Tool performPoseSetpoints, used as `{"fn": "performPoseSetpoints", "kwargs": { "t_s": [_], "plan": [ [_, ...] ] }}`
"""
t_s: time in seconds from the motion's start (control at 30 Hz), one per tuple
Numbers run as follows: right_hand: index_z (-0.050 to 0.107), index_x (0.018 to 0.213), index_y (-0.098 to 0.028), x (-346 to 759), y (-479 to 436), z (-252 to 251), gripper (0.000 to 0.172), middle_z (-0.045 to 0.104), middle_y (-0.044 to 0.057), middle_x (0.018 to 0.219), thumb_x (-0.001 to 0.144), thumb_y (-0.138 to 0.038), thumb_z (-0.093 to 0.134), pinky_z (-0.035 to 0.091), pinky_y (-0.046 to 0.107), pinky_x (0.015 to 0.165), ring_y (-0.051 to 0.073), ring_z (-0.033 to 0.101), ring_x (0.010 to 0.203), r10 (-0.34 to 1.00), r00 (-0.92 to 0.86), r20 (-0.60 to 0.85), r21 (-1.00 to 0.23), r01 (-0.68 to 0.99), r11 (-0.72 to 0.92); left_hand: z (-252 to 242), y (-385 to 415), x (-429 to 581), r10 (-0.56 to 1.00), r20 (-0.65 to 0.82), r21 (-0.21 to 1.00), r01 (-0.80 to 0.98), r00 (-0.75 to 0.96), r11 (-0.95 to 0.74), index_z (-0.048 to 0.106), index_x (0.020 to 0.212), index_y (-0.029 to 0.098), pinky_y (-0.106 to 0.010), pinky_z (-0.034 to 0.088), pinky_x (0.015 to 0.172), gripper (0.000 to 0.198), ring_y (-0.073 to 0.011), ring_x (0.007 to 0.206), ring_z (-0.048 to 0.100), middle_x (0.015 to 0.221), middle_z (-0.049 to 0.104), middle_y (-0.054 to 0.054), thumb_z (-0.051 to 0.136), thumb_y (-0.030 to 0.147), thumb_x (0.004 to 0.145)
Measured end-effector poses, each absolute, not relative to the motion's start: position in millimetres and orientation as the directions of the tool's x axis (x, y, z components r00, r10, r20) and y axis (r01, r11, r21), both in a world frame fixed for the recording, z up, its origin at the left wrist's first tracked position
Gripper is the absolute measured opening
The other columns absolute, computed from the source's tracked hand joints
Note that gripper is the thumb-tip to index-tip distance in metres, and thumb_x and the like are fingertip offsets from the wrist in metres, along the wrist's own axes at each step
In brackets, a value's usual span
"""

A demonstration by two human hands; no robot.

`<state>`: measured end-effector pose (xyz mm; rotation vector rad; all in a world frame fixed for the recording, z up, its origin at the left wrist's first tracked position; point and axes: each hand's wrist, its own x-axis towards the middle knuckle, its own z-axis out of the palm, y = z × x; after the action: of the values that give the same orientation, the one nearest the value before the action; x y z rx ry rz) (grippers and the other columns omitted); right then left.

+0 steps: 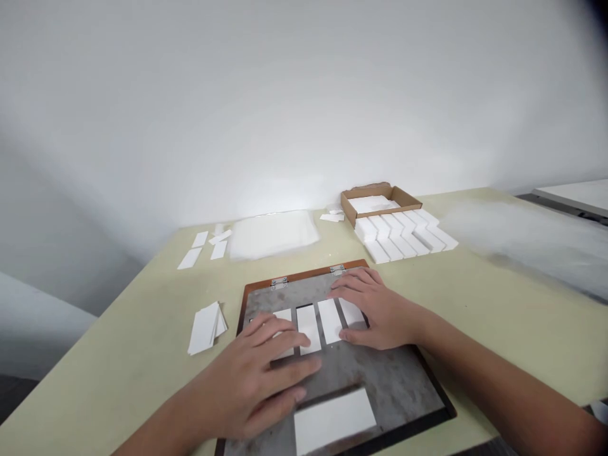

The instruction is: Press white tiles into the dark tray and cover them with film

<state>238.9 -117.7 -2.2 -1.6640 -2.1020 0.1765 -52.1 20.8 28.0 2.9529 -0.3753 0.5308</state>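
A grey metal plate [380, 386] with a brown hinged frame lies on the table in front of me. Its cut-out slots show several white strips [308, 326] in a row and one larger white rectangle [335, 419] near the front. My left hand [259, 380] lies flat on the plate's left side, fingers stretched out over the leftmost strips. My right hand [377, 307] rests flat on the plate's upper right, fingers spread over the rightmost strip. Neither hand holds anything.
A small stack of white cards [206, 327] lies left of the plate. Behind it are loose white strips [204, 246], a pile of clear sheets [273, 233], a shallow cardboard box [380, 197] and rows of stacked white cards [406, 235]. The yellowish table [498, 297] meets a white wall.
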Motion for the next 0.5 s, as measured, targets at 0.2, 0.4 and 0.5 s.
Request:
{"fn": "performPoseSetpoints", "kwargs": {
  "t_s": [0.2,0.4,0.5],
  "plan": [
    [0.062,0.142,-0.025,236.5,-118.0,0.4,0.055,0.066,0.01,0.143,0.092,-0.044,0.073,0.03,0.058,0.121,0.036,0.05,0.14,0.946,-0.162,0.28,-0.389,0.882,0.266,26.4,24.6,-51.1,-0.189,0.336,0.07,-0.224,0.923,-0.972,0.066,0.139,0.026,-0.051,0.049,0.1,0.041,-0.0307,0.113,0.061,0.127,0.069,-0.012,0.063,0.016,0.099],
    [0.065,0.136,-0.026,236.4,-117.8,0.8,0.044,0.069,0.01,0.138,0.096,-0.042,0.071,0.036,0.056,0.116,0.033,0.054,0.134,0.945,-0.155,0.288,-0.409,0.873,0.267,24.0,27.8,-50.7,-0.163,0.33,0.058,-0.192,0.93,-0.98,0.068,0.135,0.027,-0.049,0.048,0.099,0.036,-0.0301,0.112,0.062,0.126,0.069,-0.011,0.062,0.018,0.101],
    [0.066,0.135,-0.027,236.1,-117.6,-0.2,0.042,0.069,0.009,0.137,0.096,-0.043,0.071,0.036,0.056,0.115,0.033,0.056,0.131,0.946,-0.16,0.282,-0.413,0.87,0.27,23.1,26.3,-50.2,-0.163,0.317,0.058,-0.191,0.934,-0.98,0.067,0.138,0.029,-0.05,0.048,0.1,0.04,-0.0296,0.111,0.063,0.128,0.068,-0.011,0.062,0.018,0.1]
  ]
}}
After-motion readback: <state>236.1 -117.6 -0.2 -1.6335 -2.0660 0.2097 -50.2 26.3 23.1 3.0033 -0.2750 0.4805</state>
